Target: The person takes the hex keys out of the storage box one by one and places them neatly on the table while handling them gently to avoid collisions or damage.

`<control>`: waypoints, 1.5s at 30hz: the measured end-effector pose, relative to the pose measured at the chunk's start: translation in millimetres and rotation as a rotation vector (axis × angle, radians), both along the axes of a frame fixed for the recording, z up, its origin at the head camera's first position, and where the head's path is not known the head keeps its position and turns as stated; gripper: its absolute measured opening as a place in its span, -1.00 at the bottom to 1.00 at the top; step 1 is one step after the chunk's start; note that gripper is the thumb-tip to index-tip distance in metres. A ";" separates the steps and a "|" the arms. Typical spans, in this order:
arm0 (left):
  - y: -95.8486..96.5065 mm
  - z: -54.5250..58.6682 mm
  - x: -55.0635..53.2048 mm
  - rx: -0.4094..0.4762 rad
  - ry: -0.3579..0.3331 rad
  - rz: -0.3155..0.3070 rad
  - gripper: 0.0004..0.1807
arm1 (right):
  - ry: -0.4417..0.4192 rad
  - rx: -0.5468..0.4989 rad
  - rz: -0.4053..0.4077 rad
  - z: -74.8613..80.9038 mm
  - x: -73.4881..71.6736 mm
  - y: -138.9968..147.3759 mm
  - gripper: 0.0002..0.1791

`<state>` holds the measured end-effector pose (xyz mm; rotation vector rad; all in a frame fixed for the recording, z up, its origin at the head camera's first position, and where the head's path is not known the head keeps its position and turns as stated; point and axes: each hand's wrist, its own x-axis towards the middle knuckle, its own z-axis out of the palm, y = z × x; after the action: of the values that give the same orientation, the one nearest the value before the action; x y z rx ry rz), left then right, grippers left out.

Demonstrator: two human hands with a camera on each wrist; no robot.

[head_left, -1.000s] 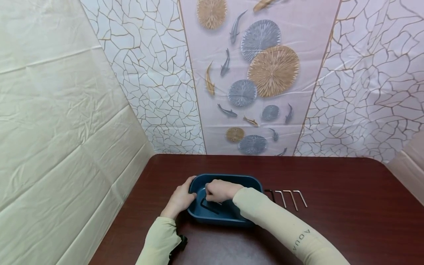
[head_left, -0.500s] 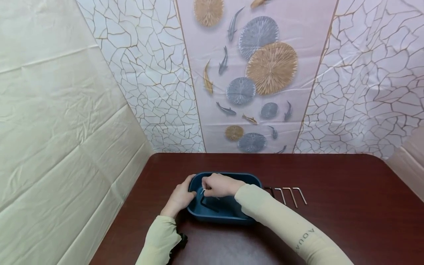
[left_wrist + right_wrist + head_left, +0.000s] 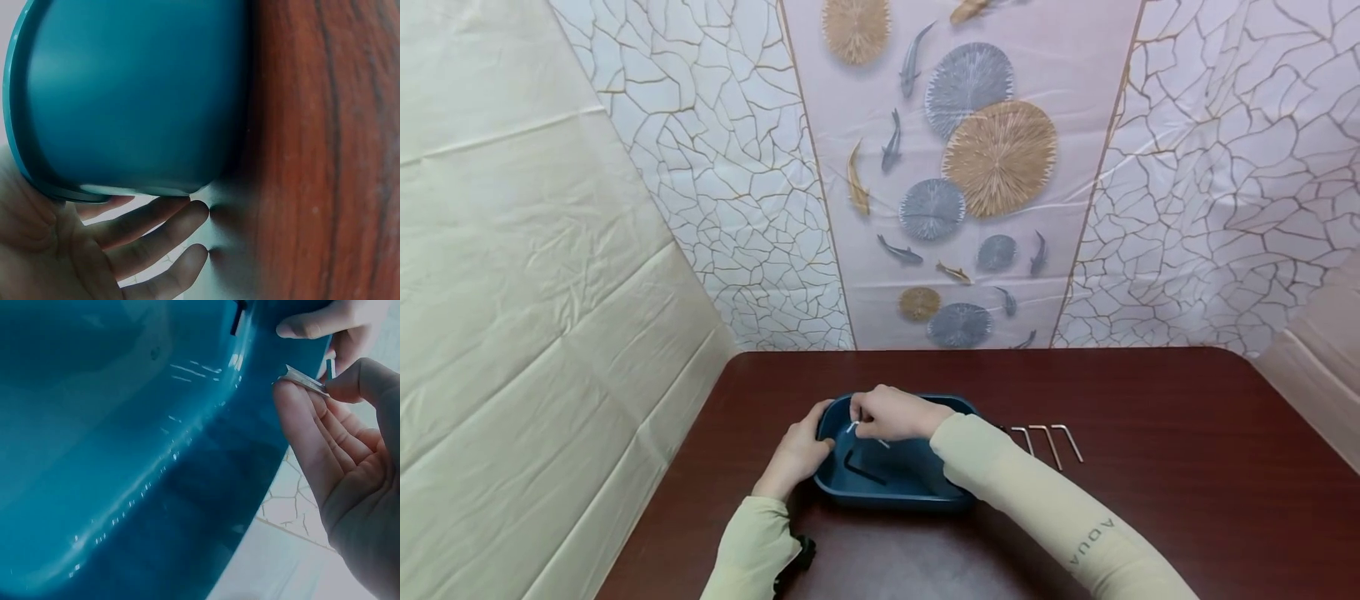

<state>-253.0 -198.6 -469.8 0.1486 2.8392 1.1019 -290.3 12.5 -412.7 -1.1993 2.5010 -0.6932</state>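
A blue tray (image 3: 895, 502) sits on the dark red table. My left hand (image 3: 797, 454) grips its left end, thumb over the rim and fingers along the outer wall; in the left wrist view those fingers (image 3: 156, 244) spread beside the tray's side. My right hand (image 3: 891, 414) is over the tray's left part, pinching a small silver hex key (image 3: 305, 381) between thumb and fingertips, with much of it hidden by the fingers. Below, a black hex key (image 3: 867, 475) lies on the tray floor, and a silver piece (image 3: 883, 443) shows partly under the right hand.
Right of the tray a row of hex keys lies on the table: a silver one (image 3: 1025, 437), a copper-coloured one (image 3: 1050, 444) and another silver one (image 3: 1070, 441). A black one is mostly hidden behind the right sleeve (image 3: 1000, 467). A patterned cloth wall (image 3: 955, 233) stands behind the table.
My right hand has risen a little from the tray floor with the silver hex key pinched in it. The left hand keeps its grip on the tray. The head view has shifted slightly.
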 end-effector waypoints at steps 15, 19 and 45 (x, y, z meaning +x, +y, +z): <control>0.9 -2.3 0.7 0.025 0.026 0.012 -0.31 | 0.017 -0.064 -0.110 23.7 -6.9 40.2 -0.82; -0.2 -2.6 2.1 0.035 0.023 -0.003 -0.31 | 0.003 -0.080 -0.147 33.3 -9.9 56.2 -0.84; -0.9 -2.0 0.9 0.048 0.029 0.000 -0.31 | 0.013 -0.125 -0.523 28.4 -3.6 205.9 -0.81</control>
<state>-252.1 -199.5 -471.8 0.1700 2.8393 1.1780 -293.9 218.4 -384.3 -0.5722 2.8394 -0.9752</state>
